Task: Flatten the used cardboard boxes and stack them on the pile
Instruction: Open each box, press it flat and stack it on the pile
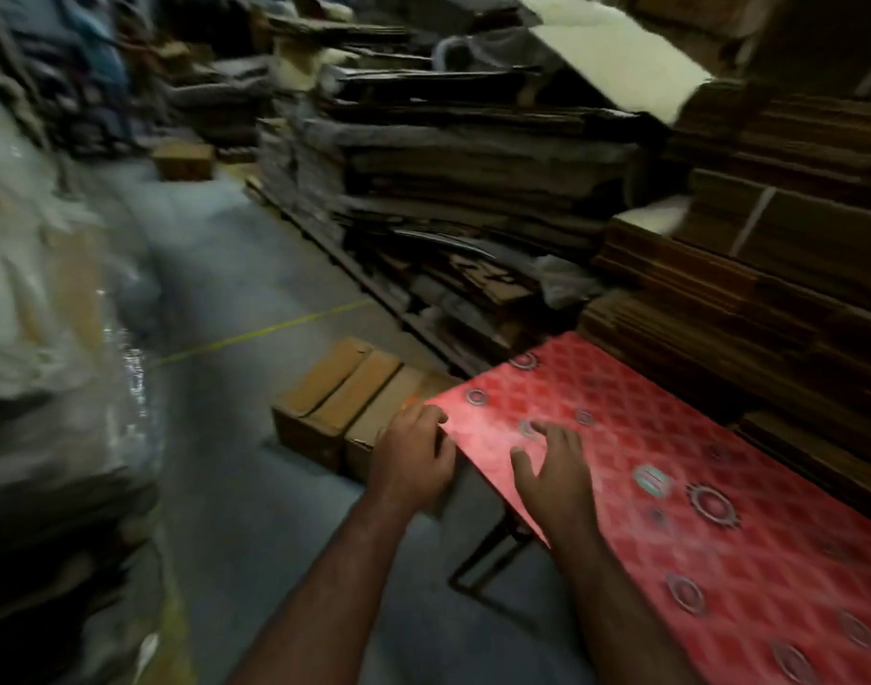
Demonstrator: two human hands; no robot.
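Flattened red cardboard sheet [670, 487] lies flat at lower right, diamond pattern with grey ring and gear-shaped marks printed on it. One oval badge near the middle looks like a logo, but it is too blurred to read; no legible writing anywhere.

Sheet sits on some support with a dark metal frame [488, 551] showing under its near edge. Can't tell whether that is a bench or a stand.

Left hand [416, 462] is at the sheet's near-left corner, fingers curled over the edge, gripping it. Right hand [554, 474] lies palm down on the red surface, fingers spread and straight, pressing, holding nothing.

Just left of the sheet's corner, a brown closed carton [334, 393] sits on the grey floor [236, 299], flaps on top. A thin yellow line [260, 331] crosses the floor beyond it.

Behind the sheet and to the right: tall stacks of flattened brown cardboard [473, 180], ragged edges, reaching up the frame. A pale sheet [616, 66] lies tilted on top, upper right. A small brown box [184, 160] stands further back on the floor. Left side is a blurred pale mass, can't identify it.
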